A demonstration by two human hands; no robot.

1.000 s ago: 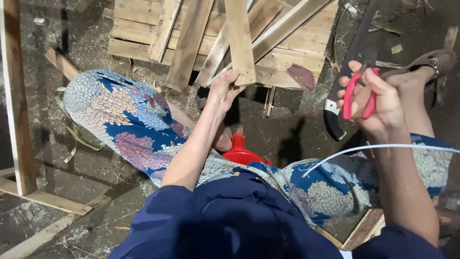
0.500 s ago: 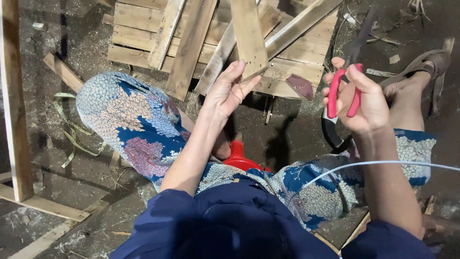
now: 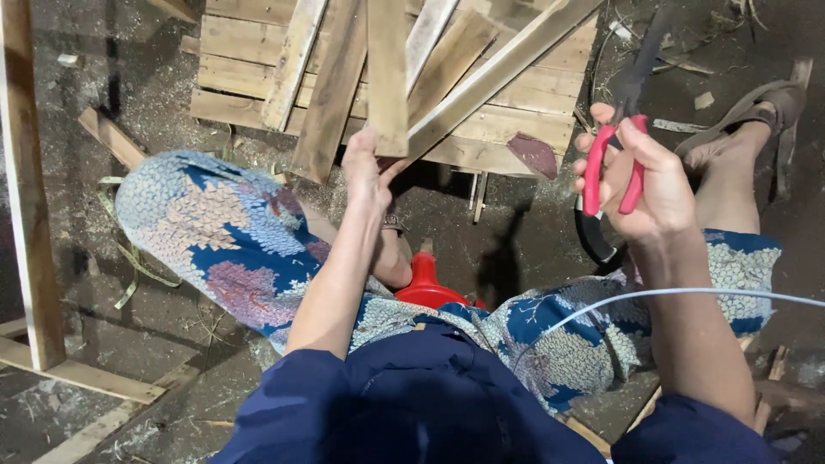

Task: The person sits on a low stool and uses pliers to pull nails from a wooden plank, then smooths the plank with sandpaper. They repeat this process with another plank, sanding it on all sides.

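At upper centre, the left hand (image 3: 368, 176) pinches the lower end of a wooden slat (image 3: 387, 77) leaning on the pallet (image 3: 249, 51). At upper right, the right hand (image 3: 643, 185) is closed around red-handled pliers (image 3: 620, 129). A red stool (image 3: 427, 283) shows below, a sandal (image 3: 756, 107) at far right.

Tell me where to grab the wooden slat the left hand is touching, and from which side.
Grip the slat at its near, lower end, where the left hand already meets it. That end sticks out free over the dark ground, while the rest lies among the other planks on the pallet. Come from below, wrapping fingers across its narrow width. The right hand is taken up with the red-handled pliers.
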